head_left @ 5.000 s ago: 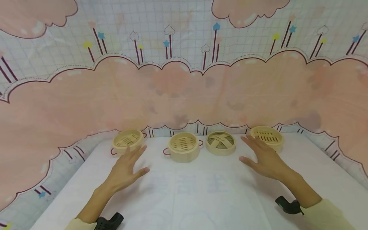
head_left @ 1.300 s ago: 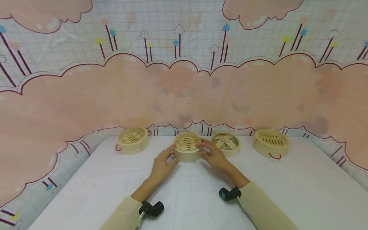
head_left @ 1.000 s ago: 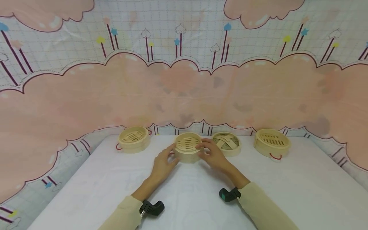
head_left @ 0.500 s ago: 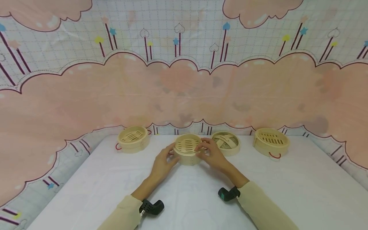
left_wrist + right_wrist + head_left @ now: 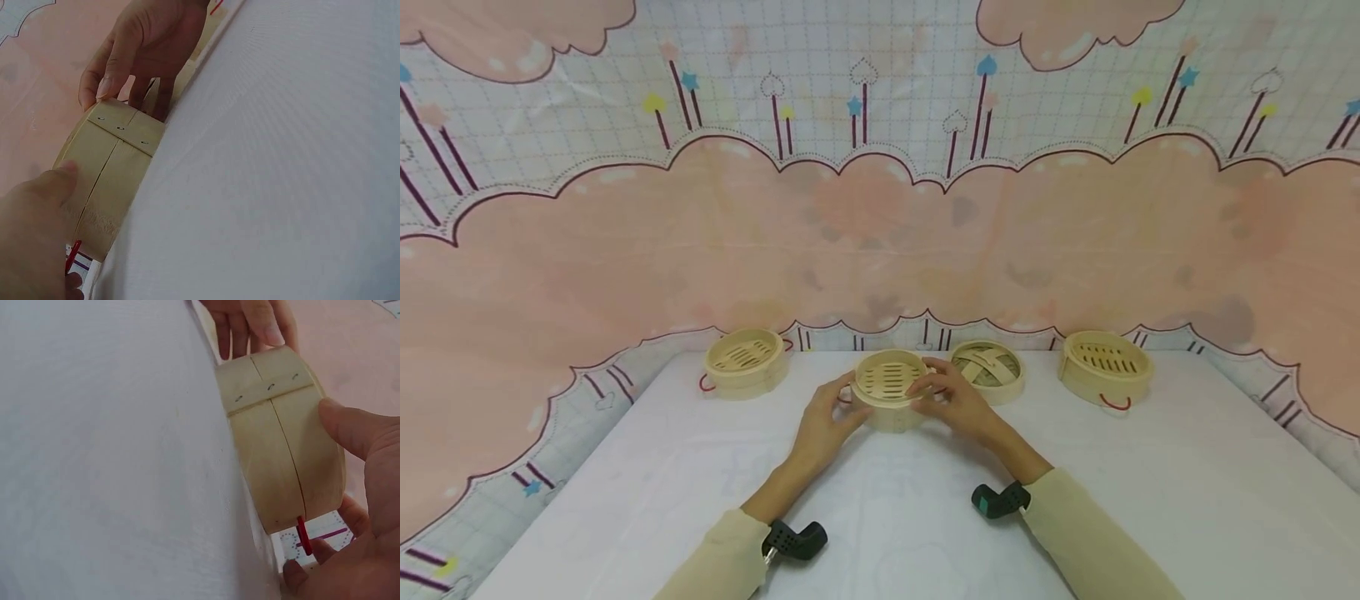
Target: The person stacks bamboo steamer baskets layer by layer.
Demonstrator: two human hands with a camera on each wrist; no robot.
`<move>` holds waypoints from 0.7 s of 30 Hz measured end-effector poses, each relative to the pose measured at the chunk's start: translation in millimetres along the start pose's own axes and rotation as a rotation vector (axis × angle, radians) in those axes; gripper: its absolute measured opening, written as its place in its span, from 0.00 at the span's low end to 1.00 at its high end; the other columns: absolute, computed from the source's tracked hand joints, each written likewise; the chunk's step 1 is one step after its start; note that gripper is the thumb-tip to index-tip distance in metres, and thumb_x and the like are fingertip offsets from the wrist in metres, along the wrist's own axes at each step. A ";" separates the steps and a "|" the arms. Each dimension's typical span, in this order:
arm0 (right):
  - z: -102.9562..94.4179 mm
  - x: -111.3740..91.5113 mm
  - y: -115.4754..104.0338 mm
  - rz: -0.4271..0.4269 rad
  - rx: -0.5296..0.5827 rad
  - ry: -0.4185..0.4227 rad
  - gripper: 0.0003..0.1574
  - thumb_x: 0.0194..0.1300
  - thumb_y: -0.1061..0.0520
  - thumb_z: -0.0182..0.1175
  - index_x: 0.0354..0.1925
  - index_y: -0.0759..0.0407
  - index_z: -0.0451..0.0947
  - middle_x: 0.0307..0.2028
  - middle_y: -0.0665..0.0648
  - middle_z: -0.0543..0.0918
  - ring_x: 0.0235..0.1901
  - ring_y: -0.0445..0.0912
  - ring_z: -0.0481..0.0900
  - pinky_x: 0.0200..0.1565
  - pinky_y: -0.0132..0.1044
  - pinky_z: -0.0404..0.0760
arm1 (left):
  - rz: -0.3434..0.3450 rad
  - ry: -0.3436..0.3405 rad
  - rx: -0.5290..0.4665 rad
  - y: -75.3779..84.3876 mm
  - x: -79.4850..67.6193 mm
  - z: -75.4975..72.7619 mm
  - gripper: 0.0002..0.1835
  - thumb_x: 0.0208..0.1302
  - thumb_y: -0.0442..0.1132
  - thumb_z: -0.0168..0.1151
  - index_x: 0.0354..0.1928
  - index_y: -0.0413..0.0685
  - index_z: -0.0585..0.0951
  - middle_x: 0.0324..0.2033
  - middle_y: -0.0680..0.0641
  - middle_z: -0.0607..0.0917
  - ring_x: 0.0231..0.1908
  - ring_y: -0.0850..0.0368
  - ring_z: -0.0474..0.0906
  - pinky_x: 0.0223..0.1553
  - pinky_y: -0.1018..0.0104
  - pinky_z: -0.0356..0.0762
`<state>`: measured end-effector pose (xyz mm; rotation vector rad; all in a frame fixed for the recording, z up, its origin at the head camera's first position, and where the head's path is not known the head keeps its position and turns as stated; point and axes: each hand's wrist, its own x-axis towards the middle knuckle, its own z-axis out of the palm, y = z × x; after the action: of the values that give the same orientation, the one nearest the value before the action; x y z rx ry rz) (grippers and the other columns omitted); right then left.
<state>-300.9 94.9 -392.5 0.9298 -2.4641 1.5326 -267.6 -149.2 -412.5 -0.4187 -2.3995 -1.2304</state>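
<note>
A round bamboo steamer basket with a slotted, recessed top stands on the white-covered table between my two hands. My left hand grips its left side, the thumb pressed on the pale side wall and the fingers mostly hidden behind. From the other side my right hand holds the basket, its thumb against the wall near the upper rim. A red cord handle sticks out of the wall beside the right fingers. Stapled bamboo strips show on the side wall in both wrist views.
Just right of the held basket is a woven bamboo steamer lid. Other slotted steamer baskets stand at the far left and far right, with red handles. A patterned cloth backdrop rises behind the table's far edge.
Five seconds ago both hands were spread apart with straight fingers; now they hold the middle basket from both sides. Over the last second it has slid slightly toward me.
</note>
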 end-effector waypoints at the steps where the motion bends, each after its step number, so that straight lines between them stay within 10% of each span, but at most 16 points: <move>1: -0.3 -0.8 -4.9 -0.002 0.006 -0.002 0.09 0.60 0.58 0.67 0.41 0.56 0.83 0.67 0.65 0.60 0.57 0.58 0.67 0.52 0.57 0.69 | -0.009 -0.009 -0.003 0.3 -0.3 -0.4 0.35 0.56 0.42 0.70 0.66 0.42 0.69 0.59 0.40 0.74 0.51 0.45 0.72 0.54 0.48 0.70; 21: -6.2 -4.6 -15.7 -0.004 0.112 -0.055 0.12 0.61 0.65 0.64 0.44 0.68 0.82 0.67 0.71 0.56 0.48 0.58 0.73 0.52 0.60 0.72 | -0.040 -0.057 -0.022 -1.9 0.1 0.2 0.40 0.56 0.43 0.71 0.69 0.42 0.65 0.52 0.41 0.76 0.46 0.48 0.73 0.51 0.51 0.71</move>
<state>-290.0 97.3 -378.9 1.0070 -2.4322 1.6813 -268.5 -150.1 -413.9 -0.4196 -2.4553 -1.2801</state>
